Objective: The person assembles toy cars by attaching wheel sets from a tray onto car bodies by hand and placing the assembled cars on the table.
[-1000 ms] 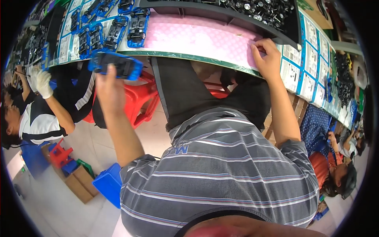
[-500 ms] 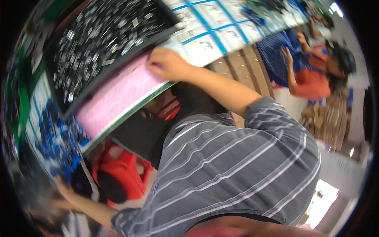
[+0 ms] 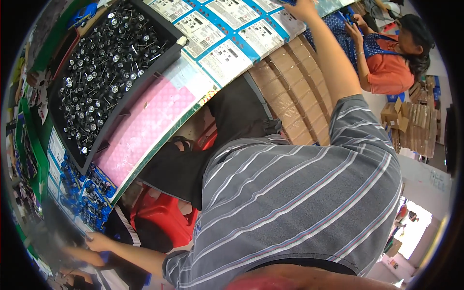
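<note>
My right hand (image 3: 303, 9) is stretched to the upper right edge, over the far end of the table. Its fingers are closed on a blue plastic piece (image 3: 289, 2), partly cut off by the frame. At lower left, my left hand (image 3: 99, 241) is closed near the table edge, with a small dark thing at its fingertips that I cannot make out. Beside it lies a pile of blue toy car bodies (image 3: 96, 198). A black tray (image 3: 130, 104) holds many small black wheels with shiny hubs on metal axles (image 3: 104, 63).
A pink sheet (image 3: 145, 125) covers the table's near side. Printed cards (image 3: 227, 63) lie under blue strips. Brown cartons (image 3: 295, 92) stand below the table edge, near a red stool (image 3: 164, 215). A co-worker in orange (image 3: 391, 72) sits at right; another person's forearm (image 3: 84, 255) is at lower left.
My right hand has moved from the pink sheet beside the tray to the far upper right, where it grips the blue piece. My left hand has shifted slightly right and down.
</note>
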Demonstrator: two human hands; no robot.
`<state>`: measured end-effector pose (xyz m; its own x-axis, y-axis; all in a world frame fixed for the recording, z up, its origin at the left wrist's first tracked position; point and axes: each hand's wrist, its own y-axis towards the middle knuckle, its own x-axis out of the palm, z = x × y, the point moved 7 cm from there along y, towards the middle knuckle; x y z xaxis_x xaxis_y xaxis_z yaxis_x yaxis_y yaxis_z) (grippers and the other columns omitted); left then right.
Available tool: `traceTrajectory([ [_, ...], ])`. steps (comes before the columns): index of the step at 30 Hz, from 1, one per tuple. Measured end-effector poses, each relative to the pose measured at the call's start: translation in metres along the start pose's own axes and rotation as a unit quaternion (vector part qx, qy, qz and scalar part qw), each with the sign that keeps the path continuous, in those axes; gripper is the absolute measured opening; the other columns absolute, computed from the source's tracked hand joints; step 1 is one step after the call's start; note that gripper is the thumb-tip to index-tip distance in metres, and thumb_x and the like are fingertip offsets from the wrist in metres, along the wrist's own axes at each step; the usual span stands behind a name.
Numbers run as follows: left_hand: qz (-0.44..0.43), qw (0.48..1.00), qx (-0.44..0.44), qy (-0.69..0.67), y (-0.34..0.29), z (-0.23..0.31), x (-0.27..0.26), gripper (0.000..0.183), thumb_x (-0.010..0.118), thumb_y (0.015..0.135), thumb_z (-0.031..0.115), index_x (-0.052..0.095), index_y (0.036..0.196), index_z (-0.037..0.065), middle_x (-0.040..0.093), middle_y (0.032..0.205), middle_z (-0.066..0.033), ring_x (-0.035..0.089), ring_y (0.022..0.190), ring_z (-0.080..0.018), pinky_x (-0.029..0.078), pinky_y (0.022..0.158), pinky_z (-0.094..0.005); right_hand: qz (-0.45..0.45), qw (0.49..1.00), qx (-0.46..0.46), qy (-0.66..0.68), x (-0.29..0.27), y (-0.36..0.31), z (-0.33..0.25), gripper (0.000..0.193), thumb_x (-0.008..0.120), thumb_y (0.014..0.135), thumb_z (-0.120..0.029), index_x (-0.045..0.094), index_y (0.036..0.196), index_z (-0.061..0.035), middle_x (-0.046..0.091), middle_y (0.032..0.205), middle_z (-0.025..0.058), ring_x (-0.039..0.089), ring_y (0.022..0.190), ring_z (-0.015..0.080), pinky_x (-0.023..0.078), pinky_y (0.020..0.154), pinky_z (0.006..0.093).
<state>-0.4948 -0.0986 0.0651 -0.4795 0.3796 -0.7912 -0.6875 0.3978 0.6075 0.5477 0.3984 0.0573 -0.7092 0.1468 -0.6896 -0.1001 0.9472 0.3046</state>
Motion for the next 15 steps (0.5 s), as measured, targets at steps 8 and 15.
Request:
traceTrajectory([
  [8,-0.173,0.831,-0.085,-0.521,-0.186,0.298,-0.094,0.018,0.063,0.098,0.016,0.069,0.105,0.0,0.067,0.093,-0.006,0.06,0.084,-0.0141,0.049,0.075,-0.0284,0.066,0.984,0.105,-0.131,0.044,-0.044,-0.036,0.06,0.085,0.076,-0.027,0.058,0.118,0.0057,0.067,0.105,0.0178,0.065,0.095,0.026,0.052,0.083,0.0352],
  [15,-0.55,0.27,-0.1,-0.784,-0.331,0.491,-0.15,0.05,0.067,0.094,0.021,0.047,0.136,0.002,0.063,0.109,-0.0083,0.059,0.077,-0.0116,0.047,0.06,-0.0231,-0.3,0.911,-0.038,0.279,0.174,-0.148,-0.28,0.066,0.087,0.076,-0.02,0.055,0.131,-0.0025,0.055,0.124,0.0088,0.057,0.117,0.0215,0.047,0.1,0.0345],
])
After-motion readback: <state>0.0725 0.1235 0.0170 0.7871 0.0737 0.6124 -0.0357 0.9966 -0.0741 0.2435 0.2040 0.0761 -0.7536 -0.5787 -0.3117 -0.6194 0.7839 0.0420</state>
